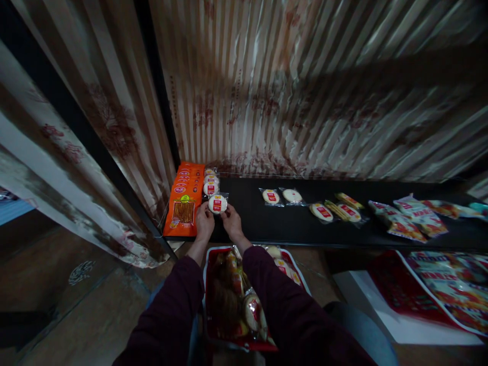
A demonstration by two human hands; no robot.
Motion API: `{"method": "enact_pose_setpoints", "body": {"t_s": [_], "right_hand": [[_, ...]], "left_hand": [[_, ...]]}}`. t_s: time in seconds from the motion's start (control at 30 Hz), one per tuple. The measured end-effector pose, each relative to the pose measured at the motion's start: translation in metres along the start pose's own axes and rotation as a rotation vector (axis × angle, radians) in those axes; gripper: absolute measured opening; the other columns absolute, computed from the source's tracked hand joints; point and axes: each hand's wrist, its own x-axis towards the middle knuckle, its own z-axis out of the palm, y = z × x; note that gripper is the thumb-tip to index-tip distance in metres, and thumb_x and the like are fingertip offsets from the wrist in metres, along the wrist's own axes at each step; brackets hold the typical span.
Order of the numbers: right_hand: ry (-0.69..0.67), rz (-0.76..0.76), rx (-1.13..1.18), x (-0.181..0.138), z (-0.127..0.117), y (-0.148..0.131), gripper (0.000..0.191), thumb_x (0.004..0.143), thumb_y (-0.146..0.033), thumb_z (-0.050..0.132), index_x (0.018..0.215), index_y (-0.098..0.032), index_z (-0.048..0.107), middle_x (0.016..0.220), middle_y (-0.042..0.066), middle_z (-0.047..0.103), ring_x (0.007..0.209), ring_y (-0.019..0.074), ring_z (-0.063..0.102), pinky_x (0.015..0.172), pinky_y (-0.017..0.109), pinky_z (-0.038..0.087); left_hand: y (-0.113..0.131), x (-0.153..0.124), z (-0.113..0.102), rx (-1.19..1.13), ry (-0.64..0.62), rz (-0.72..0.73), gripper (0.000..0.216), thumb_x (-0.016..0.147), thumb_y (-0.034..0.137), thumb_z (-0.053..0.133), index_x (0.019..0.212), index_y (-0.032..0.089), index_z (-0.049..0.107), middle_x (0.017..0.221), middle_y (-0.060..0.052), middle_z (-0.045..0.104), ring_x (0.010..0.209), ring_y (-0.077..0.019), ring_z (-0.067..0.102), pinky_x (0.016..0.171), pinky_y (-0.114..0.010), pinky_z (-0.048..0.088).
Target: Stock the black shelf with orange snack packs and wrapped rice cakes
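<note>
Both my hands grip one round white cracker packet (217,204) with a red label, in clear wrapping, at the left end of the black shelf (244,218). My left hand (205,221) pinches its left edge and my right hand (232,222) its right edge. Just behind it, a row of similar cracker packets (211,186) runs back toward the curtain. Orange snack bags (185,198) lie overlapped in a row left of my left hand. Below my forearms, a red basket (208,305) with a white rim holds more wrapped crackers (252,311) and other packets.
Farther right on the shelf lie two cracker packets (271,196), a cluster of crackers and yellow packets (337,211), and several colourful snack bags (409,216). A red box of snack bags (450,284) stands at lower right. Black posts (160,81) and a pleated curtain (236,101) border the shelf.
</note>
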Motion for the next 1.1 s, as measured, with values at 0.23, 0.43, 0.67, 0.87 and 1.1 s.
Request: {"method": "enact_pose_setpoints", "body": {"t_s": [0.23, 0.43, 0.67, 0.87, 1.1], "right_hand": [[0.025, -0.035, -0.076, 0.009, 0.005, -0.003, 0.04, 0.079, -0.016, 0.052, 0.118, -0.017, 0.056, 0.102, 0.007, 0.07, 0.09, 0.0165, 0.066, 0.086, 0.03, 0.05], [0.021, -0.085, -0.169, 0.016, 0.01, -0.007, 0.04, 0.081, -0.016, 0.051, 0.12, -0.015, 0.055, 0.107, 0.008, 0.068, 0.094, 0.017, 0.064, 0.088, 0.031, 0.049], [-0.017, -0.102, -0.29, 0.024, 0.014, -0.012, 0.04, 0.083, -0.017, 0.05, 0.123, -0.017, 0.054, 0.108, 0.007, 0.068, 0.095, 0.0171, 0.064, 0.087, 0.029, 0.048], [-0.035, -0.077, -0.382, 0.028, 0.016, -0.016, 0.04, 0.086, -0.018, 0.05, 0.126, -0.017, 0.052, 0.11, 0.008, 0.067, 0.098, 0.0175, 0.063, 0.086, 0.028, 0.047], [-0.053, -0.042, -0.469, 0.032, 0.017, -0.021, 0.04, 0.088, -0.021, 0.051, 0.128, -0.022, 0.051, 0.114, 0.006, 0.066, 0.099, 0.0169, 0.063, 0.085, 0.027, 0.047]], "left_hand": [[0.003, 0.003, 0.004, 0.071, -0.037, 0.012, 0.045, 0.077, 0.003, 0.043, 0.118, 0.016, 0.056, 0.121, -0.012, 0.062, 0.115, -0.0212, 0.057, 0.103, -0.04, 0.043], [0.001, 0.007, 0.01, 0.082, -0.052, -0.02, 0.049, 0.081, 0.01, 0.043, 0.129, 0.016, 0.052, 0.141, -0.012, 0.049, 0.133, -0.0227, 0.041, 0.114, -0.041, 0.03], [-0.004, 0.011, 0.015, 0.082, -0.073, -0.02, 0.051, 0.084, 0.015, 0.042, 0.134, 0.013, 0.047, 0.152, -0.012, 0.033, 0.14, -0.0227, 0.03, 0.118, -0.039, 0.023], [-0.007, 0.016, 0.016, 0.108, -0.128, -0.023, 0.053, 0.084, 0.015, 0.042, 0.137, 0.008, 0.044, 0.154, -0.015, 0.025, 0.143, -0.0233, 0.023, 0.118, -0.039, 0.021], [-0.013, 0.019, 0.02, 0.074, -0.115, -0.036, 0.053, 0.083, 0.015, 0.043, 0.136, 0.013, 0.045, 0.155, -0.011, 0.025, 0.143, -0.0224, 0.021, 0.118, -0.038, 0.019]]}}
